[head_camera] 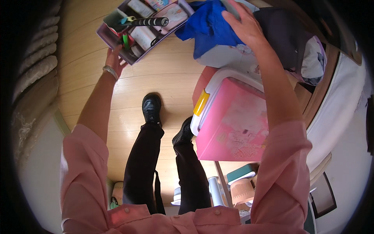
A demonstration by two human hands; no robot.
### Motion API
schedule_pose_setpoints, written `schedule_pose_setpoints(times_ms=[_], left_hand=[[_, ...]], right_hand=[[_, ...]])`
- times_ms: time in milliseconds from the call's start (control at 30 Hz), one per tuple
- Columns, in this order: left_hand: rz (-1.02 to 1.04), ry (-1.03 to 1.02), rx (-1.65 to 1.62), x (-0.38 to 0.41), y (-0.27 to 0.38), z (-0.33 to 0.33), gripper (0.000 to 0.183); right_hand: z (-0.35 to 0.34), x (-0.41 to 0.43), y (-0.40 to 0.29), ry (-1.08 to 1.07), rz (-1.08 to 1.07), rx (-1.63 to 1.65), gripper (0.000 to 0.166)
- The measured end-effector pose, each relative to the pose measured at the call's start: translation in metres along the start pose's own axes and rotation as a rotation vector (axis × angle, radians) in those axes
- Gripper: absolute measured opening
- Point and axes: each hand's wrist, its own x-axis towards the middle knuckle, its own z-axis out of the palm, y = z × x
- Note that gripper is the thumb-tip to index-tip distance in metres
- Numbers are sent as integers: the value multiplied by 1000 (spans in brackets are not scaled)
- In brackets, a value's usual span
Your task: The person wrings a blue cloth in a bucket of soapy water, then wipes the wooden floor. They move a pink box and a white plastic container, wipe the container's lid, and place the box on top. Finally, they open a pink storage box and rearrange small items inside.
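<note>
At the upper left, my left hand [114, 60] grips the near corner of a purple-edged open box [139, 57]. Inside the box lie a black-and-white striped handle [150, 22], a green item [126, 40], a pink case [172, 17] and several small packages. My right hand [244, 25] is at the top right with thumb and fingers apart, over a blue cloth [211, 22]. Whether it touches the cloth cannot be told. The cloth drapes over a pale printed surface [225, 57]. A dark fabric bag or garment [279, 38] lies right of this hand.
A pink plastic storage bin [230, 125] with a white rim and yellow latch [201, 102] stands beside my right leg. A curtain [35, 73] hangs at the left. Light wood flooring [131, 87] lies under my black shoes. A ribbed peach container [242, 190] is at the lower right.
</note>
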Motion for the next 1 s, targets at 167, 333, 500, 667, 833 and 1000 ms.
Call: schedule_pose_setpoints(times_ms=[167, 333, 500, 667, 833, 1000], left_hand=[[-107, 239, -94, -73, -64, 0, 61], [-206, -328, 35, -200, -102, 57, 34], [79, -606, 429, -280, -128, 125, 74], [427, -542, 796, -299, -133, 159, 79], [509, -463, 900, -303, -145, 161, 74], [116, -499, 521, -313, -139, 163, 77]], right_hand=[[-78, -101, 37, 279, 15, -55, 38], [-171, -265, 109, 506, 418, -223, 33], [-171, -402, 196, 331, 1249, 379, 63], [-124, -425, 206, 432, 1272, 1003, 73], [-123, -413, 187, 304, 1239, 1014, 72], [-136, -416, 175, 227, 1108, 1060, 73]])
